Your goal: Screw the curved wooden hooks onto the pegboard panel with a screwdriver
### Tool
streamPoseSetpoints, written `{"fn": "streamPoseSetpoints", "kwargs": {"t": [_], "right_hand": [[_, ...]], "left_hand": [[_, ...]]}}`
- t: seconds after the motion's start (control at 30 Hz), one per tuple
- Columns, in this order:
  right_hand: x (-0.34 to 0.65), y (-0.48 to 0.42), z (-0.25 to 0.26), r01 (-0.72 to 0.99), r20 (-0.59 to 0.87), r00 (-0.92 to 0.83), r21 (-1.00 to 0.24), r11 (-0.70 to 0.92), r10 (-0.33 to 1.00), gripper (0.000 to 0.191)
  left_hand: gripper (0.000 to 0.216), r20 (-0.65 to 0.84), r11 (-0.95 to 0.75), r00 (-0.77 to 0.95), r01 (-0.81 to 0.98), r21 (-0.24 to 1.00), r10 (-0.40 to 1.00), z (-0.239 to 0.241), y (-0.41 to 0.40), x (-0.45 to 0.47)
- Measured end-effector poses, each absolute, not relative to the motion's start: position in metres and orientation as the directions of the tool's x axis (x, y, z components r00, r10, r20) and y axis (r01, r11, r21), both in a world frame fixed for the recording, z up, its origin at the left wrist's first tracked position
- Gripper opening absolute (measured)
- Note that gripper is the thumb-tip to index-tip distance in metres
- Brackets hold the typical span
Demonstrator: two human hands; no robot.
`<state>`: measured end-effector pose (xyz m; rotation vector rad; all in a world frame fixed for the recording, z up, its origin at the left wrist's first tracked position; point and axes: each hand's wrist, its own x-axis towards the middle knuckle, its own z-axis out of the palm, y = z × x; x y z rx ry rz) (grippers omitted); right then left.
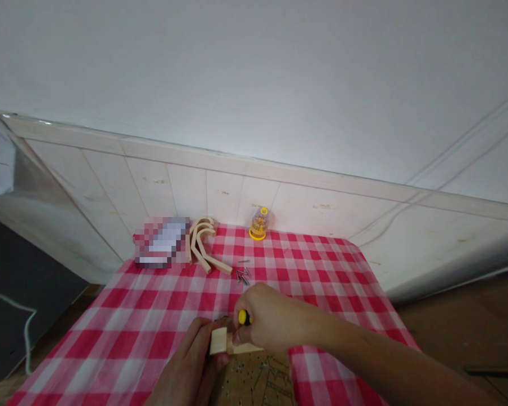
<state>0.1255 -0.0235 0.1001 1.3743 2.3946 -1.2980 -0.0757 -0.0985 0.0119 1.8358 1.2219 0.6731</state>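
Observation:
My right hand (260,318) is wrapped round a screwdriver with a yellow and black handle (244,317); its shaft and tip are hidden. On the left, my left hand (198,349) grips a pale wooden block (219,341). Another light wooden strip (248,348) runs to the right from the block, under my right hand. Both wooden parts are over a brown board (254,378) with small holes and dark line drawings. Just beyond my right hand, several screws (242,276) lie loose on the cloth.
A red and white checked cloth (322,276) covers the table. Several curved wooden pieces (203,248) lie at the back left, beside a blurred-out flat object (163,242). Against the white wall stands a clear container with a yellow base (259,224).

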Motion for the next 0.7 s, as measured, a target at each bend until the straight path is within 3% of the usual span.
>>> {"fn": "streamPoseSetpoints", "kwargs": {"t": [0.7], "right_hand": [[0.1223, -0.0224, 0.1075, 0.764, -0.47, -0.585, -0.592, 0.255, 0.66, 0.01]], "left_hand": [[0.03, 0.008, -0.155, 0.307, 0.456, 0.876, 0.952, 0.0204, -0.1016, -0.0677]]}}
